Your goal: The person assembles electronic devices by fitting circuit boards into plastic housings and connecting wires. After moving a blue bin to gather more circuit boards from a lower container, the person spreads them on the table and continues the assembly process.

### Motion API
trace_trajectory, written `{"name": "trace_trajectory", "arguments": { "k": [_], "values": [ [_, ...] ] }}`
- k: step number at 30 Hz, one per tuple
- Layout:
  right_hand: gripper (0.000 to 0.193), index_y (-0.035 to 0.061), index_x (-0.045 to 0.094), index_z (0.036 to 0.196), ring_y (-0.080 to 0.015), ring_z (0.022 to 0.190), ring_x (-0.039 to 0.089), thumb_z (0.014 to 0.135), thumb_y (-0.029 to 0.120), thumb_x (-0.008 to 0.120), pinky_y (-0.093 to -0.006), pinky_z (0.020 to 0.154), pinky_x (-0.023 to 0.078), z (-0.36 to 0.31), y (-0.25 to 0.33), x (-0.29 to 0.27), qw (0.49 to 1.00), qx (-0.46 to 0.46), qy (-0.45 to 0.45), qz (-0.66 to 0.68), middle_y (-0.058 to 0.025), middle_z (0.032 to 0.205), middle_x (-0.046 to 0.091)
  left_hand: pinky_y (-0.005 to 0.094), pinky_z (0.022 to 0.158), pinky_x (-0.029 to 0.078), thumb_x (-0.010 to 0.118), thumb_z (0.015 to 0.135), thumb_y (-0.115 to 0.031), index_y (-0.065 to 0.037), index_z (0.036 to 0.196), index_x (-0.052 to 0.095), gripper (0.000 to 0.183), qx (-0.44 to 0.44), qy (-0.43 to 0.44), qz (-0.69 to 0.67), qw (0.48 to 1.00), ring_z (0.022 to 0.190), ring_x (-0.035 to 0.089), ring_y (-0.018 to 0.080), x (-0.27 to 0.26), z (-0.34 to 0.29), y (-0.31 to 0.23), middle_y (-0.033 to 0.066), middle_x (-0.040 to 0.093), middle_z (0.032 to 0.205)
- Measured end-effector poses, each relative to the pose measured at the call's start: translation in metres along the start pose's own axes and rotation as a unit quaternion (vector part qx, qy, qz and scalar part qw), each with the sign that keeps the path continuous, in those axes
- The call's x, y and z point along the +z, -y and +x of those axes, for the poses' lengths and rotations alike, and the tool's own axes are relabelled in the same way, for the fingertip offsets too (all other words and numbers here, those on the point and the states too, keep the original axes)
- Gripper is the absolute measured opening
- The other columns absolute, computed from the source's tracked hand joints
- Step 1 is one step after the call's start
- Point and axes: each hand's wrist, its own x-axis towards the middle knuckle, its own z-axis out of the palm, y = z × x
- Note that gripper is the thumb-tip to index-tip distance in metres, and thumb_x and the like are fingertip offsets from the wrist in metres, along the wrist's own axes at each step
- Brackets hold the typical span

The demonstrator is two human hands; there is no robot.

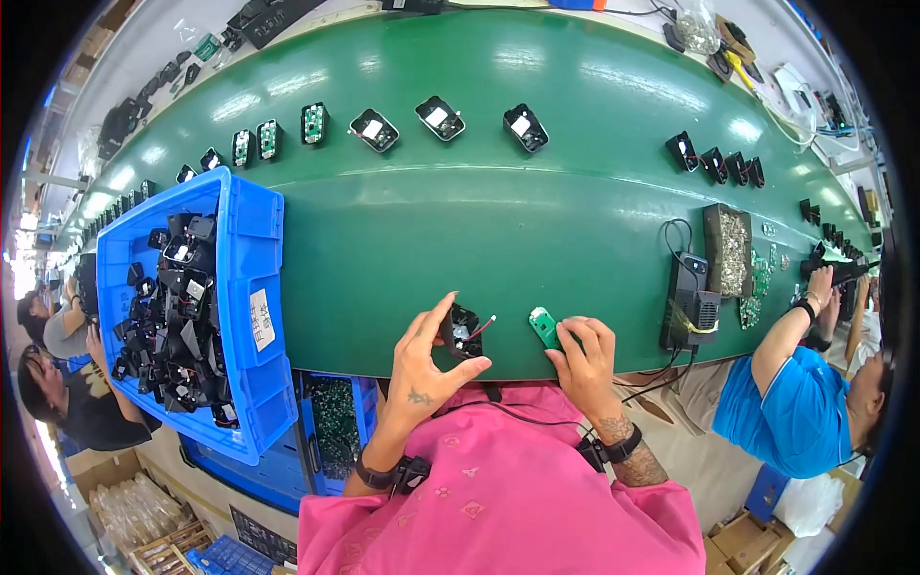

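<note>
My left hand [422,369] is curved around a small black plastic housing [464,335] at the near edge of the green table, its thumb and fingers on the housing's sides. The open side of the housing faces up and shows parts inside. A thin red wire [486,327] with a white end sticks out of it to the right. In my right hand [586,362], a small green circuit board [544,328] is pinched by its near end between thumb and fingers. The board is tilted just above the table, apart from the housing.
A blue bin [271,326] full of black housings stands at my left. More housings [439,118] line the far side of the green table [383,240]. At right are a black power unit [688,297], a tray of small metal parts [714,254] and co-workers. Below, a blue crate holds circuit boards [333,422].
</note>
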Motion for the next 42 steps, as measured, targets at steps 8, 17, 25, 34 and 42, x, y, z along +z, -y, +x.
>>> {"name": "trace_trajectory", "arguments": {
  "k": [8,17,25,34,42],
  "values": [
    [0.034,-0.0017,0.058,0.089,-0.0164,0.066,0.054,0.106,0.024,0.045,-0.0337,0.068,0.045,0.022,0.014,-0.009,0.723,0.358,0.02,0.59,-0.0057,0.08,0.059,0.031,0.083,0.049,0.085,0.061,-0.02,-0.001,0.138,0.055,0.085,0.058,-0.002,0.046,0.997,0.091,0.061,0.0203,0.003,0.002,-0.028,0.011,0.06,0.106],
    [0.033,0.0059,0.048,0.081,-0.0152,0.071,0.048,0.104,0.029,0.049,-0.0317,0.071,0.043,0.05,0.048,0.004,0.362,0.323,0.144,0.863,-0.0081,0.085,0.053,0.0314,0.077,0.051,0.085,0.063,-0.024,-0.003,0.141,0.054,0.086,0.095,-0.038,0.077,0.992,0.089,0.06,0.0212,-0.005,0.004,-0.042,0.0117,0.059,0.107],
    [0.031,0.0052,0.05,0.082,-0.0137,0.07,0.048,0.104,0.028,0.051,-0.031,0.071,0.042,0.059,0.053,0.012,0.358,0.317,0.179,0.86,-0.0084,0.087,0.055,0.0307,0.079,0.05,0.085,0.066,-0.025,-0.002,0.142,0.052,0.085,0.057,-0.091,0.032,0.994,0.091,0.061,0.0202,-0.014,0.0,-0.03,0.0115,0.06,0.108],
    [0.026,0.0069,0.052,0.087,-0.0119,0.068,0.05,0.103,0.028,0.051,-0.0316,0.073,0.045,0.06,0.057,0.02,0.267,0.343,0.167,0.885,-0.0058,0.092,0.058,0.0331,0.082,0.052,0.085,0.066,-0.028,-0.004,0.141,0.053,0.086,0.057,-0.063,0.048,0.995,0.094,0.062,0.0234,-0.01,0.002,-0.029,0.0136,0.061,0.108],
    [0.024,0.0072,0.051,0.09,-0.0125,0.071,0.053,0.104,0.027,0.049,-0.0335,0.079,0.049,0.063,0.061,0.02,0.27,0.374,0.162,0.872,-0.0063,0.093,0.059,0.0393,0.086,0.051,0.081,0.071,-0.034,-0.003,0.142,0.05,0.084,0.066,-0.042,0.057,0.995,0.1,0.061,0.0326,-0.013,0.004,-0.027,0.0188,0.057,0.113]
  ]
}}
